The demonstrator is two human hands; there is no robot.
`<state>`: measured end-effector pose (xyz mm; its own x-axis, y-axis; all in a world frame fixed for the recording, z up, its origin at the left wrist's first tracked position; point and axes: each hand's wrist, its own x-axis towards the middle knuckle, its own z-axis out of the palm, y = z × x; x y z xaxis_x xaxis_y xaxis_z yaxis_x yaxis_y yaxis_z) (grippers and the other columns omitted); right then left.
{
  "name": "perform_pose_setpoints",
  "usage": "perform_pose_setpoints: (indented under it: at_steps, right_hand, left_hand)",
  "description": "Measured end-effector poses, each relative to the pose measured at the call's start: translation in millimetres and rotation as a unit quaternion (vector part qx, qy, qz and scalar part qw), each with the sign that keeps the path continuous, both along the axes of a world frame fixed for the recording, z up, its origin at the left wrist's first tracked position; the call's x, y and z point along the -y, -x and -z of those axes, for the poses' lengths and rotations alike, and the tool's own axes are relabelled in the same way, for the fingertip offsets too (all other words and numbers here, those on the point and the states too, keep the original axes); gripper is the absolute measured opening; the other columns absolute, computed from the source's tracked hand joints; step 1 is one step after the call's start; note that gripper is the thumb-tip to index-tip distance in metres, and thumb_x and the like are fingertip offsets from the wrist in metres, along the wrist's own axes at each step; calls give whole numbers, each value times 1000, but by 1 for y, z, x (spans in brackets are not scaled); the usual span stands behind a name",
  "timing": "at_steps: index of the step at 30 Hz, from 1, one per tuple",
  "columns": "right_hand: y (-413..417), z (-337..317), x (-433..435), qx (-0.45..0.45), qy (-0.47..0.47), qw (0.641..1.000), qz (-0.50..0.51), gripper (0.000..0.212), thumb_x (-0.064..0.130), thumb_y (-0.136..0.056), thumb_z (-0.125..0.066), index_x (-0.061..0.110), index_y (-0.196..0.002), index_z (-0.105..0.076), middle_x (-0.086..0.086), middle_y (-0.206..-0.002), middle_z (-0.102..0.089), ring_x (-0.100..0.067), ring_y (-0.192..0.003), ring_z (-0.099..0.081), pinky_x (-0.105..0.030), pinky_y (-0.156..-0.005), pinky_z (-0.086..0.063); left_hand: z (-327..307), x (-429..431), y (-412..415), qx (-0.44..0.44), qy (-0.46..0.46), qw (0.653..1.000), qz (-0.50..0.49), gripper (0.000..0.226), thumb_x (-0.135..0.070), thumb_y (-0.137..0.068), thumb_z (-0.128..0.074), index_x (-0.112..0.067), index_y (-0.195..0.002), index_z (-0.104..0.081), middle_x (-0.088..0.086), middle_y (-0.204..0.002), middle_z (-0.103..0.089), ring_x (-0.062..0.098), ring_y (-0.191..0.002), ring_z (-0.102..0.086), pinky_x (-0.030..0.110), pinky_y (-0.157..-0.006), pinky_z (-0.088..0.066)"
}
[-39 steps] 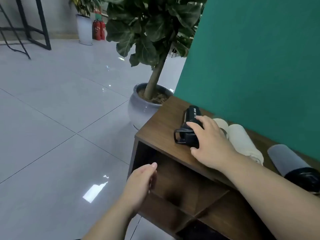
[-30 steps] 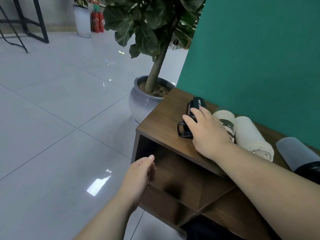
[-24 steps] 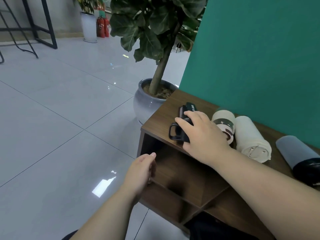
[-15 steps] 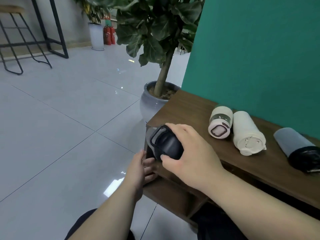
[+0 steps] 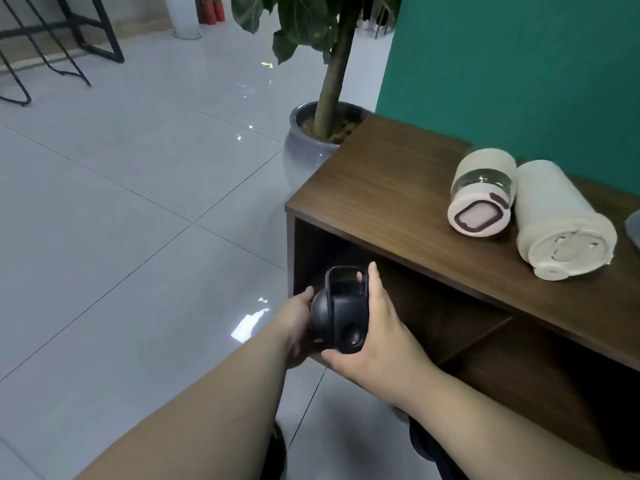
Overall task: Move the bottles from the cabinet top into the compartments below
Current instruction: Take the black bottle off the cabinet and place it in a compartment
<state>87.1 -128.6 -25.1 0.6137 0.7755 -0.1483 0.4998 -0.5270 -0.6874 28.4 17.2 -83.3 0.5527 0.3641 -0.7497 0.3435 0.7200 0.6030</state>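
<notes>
Both hands are closed around a black bottle (image 5: 341,315) held in the air in front of the open left compartment (image 5: 398,299) of the wooden cabinet (image 5: 391,188). The right hand (image 5: 377,336) wraps the bottle's right side, with its fingers reaching up along the loop handle at the lid end and its thumb under the base of the lid. The left hand (image 5: 294,322) grips the bottle from the left, its fingertips pressed against the rounded dark side. The lid end faces the camera, and the rest of the bottle is hidden behind it, so how far it reaches into the compartment cannot be told. Up and to the right of the hands, on the cabinet top, two pale bottles lie on their sides, touching each other. The nearer one to the hands is a cream bottle with a clear band (image 5: 481,199) and a pink lid that faces the camera; the other is a larger cream bottle (image 5: 557,220) just to its right. At the far right edge a sliver of a grey bottle (image 5: 635,230) shows, apart from the cream pair. Beyond the cabinet, above the hands, a potted plant (image 5: 311,133) stands on the tiled floor (image 5: 121,202) beside a green wall (image 5: 519,64).
</notes>
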Motion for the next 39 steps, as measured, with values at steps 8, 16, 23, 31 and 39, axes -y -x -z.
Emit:
perform_pose_setpoints:
  at_steps: [8, 16, 23, 31, 39]
  right_hand:
    - [-38, 45, -31, 5, 1, 999, 35, 120, 41, -65, -87, 24, -158, -14, 5, -156, -35, -13, -141, -39, -15, -102, -32]
    - [-50, 56, -50, -39, -39, 991, 125, 105, 36, -64, -89, 21, -151, -32, 1, -143, -46, -13, -130, -46, -13, -94, -29]
    - [-56, 53, -59, -63, -42, 984, 163, 103, 38, -66, -89, 19, -152, -34, -2, -148, -47, -16, -136, -44, -15, -96, -25]
    - [-61, 63, -70, -59, -27, 984, 166, 108, 43, -64, -90, 17, -152, -33, -4, -151, -44, -19, -138, -44, -16, -98, -28]
    - [-59, 74, -84, -48, -23, 984, 169, 113, 46, -60, -90, 18, -153, -33, -1, -152, -43, -16, -138, -42, -15, -98, -28]
  left_hand:
    - [48, -25, -30, -41, -26, 998, 32, 47, -39, -110, -36, -9, -121, -71, 17, -110, -80, 30, -99, -76, 37, -73, -60]
    - [72, -45, -24, -55, -314, 931, 177, 41, 5, -96, -46, -16, -122, -69, -5, -97, -76, 10, -75, -70, 13, -61, -55]
    - [95, -41, -27, -40, -477, 846, 234, 46, -28, -82, -75, -50, -119, -60, -24, -99, -72, -3, -87, -69, 14, -69, -50]
    - [114, -50, -42, -69, -564, 784, 251, 23, -28, -81, -70, -41, -91, -55, -14, -89, -67, 2, -77, -63, 18, -58, -43]
    - [133, -59, -43, -51, -537, 800, 264, 17, -22, -79, -62, -38, -82, -56, -12, -86, -65, 4, -68, -57, 21, -56, -41]
